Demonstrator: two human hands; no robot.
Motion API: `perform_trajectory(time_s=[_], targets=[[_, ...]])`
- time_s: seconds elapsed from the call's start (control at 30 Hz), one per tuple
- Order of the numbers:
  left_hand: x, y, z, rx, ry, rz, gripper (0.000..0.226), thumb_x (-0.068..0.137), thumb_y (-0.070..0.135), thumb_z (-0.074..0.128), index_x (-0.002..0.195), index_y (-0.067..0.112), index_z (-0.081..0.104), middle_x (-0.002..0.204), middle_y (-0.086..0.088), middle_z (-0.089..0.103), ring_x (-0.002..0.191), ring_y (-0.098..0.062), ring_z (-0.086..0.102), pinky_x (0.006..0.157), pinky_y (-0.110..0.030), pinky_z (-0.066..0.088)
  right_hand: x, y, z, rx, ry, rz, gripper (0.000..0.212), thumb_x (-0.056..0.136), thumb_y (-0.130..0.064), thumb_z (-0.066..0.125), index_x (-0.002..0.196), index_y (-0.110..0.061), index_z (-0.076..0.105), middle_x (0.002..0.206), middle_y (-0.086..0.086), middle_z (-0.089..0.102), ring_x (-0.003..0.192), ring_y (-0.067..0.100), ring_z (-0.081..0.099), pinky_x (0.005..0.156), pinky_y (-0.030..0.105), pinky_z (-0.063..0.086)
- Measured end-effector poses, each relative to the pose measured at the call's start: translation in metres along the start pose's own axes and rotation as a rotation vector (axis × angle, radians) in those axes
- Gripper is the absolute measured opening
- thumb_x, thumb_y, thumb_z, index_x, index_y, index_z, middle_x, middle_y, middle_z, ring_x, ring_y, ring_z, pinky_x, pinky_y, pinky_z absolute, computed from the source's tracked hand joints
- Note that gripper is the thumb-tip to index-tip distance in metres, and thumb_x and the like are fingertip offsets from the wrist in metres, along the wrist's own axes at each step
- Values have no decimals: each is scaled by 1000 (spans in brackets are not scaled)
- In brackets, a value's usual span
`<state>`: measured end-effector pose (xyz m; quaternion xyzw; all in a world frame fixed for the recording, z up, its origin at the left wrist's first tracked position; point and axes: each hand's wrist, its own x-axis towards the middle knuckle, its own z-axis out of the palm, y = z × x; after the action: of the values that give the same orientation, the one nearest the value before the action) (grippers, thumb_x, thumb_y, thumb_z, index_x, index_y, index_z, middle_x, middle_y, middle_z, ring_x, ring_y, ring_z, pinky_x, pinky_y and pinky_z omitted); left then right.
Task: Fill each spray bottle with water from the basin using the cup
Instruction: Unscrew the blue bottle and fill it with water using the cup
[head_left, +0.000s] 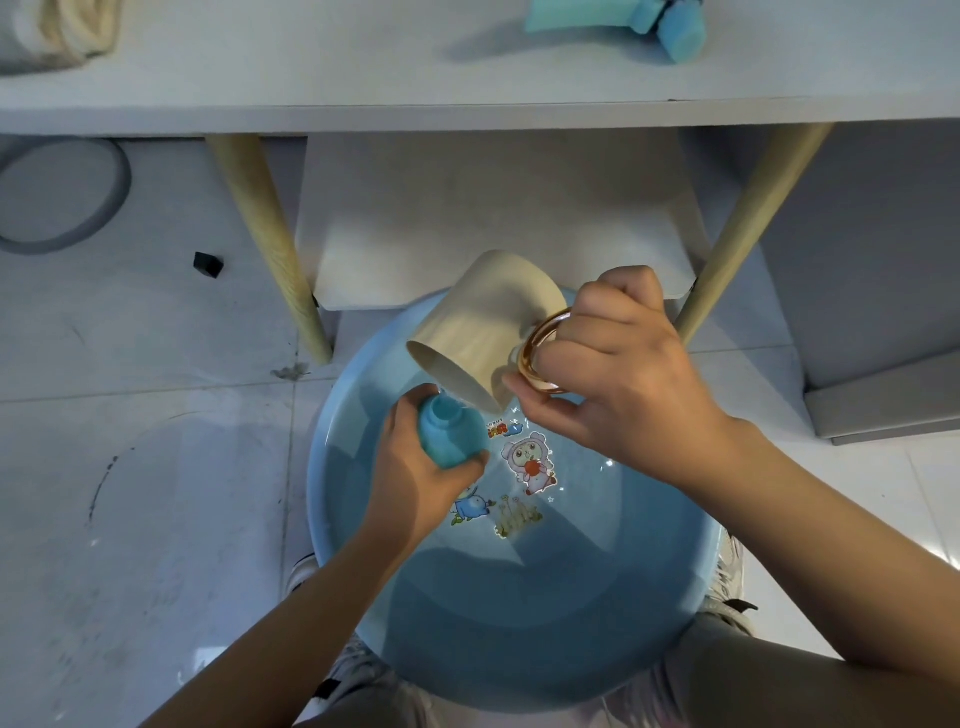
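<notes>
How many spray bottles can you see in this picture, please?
2. One small blue plastic spray bottle, uncapped, is held in the left hand over the round blue plastic basin. Another teal spray bottle lies on the white table, partly cut off; others may be hidden.

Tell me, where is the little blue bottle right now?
The blue bottle is in the left hand, over the basin, right under the tilted cup.

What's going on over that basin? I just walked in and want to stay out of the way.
A person crouches over a blue basin of water on the floor. The left hand grips a blue spray bottle with its top off, held above the water. The right hand holds a beige cup by its amber handle, tipped with its rim right over the bottle's open neck. Another blue bottle lies on the table behind.
</notes>
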<state>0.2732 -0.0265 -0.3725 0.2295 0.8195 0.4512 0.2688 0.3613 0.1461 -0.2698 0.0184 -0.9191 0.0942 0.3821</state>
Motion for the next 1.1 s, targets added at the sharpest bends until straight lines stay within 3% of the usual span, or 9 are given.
perform_trajectory(time_s=[0.87,1.0,1.1], targets=[[0,0,0,-18,3,-27,66,63,23,86,118,19,49,108,-1,58,98,-16,58,75,-8,47,-1,-1,-1,45,-6,-76,34,84,-17,70,55,-10,53,55,2,49,64,20,41,79,30,35],[0,2,-2,-46,-1,-29,65,64,22,85,118,21,49,109,-2,58,99,-16,59,81,-22,51,1,-3,-2,76,-22,-90,31,83,-15,71,57,-11,54,57,2,47,66,20,40,79,30,34],[0,3,-1,-37,8,-27,66,63,22,85,118,20,49,108,-1,58,98,-15,59,75,-10,47,0,-3,-1,77,-12,-64,32,84,-16,71,57,-10,54,57,2,50,67,20,41,79,30,35]])
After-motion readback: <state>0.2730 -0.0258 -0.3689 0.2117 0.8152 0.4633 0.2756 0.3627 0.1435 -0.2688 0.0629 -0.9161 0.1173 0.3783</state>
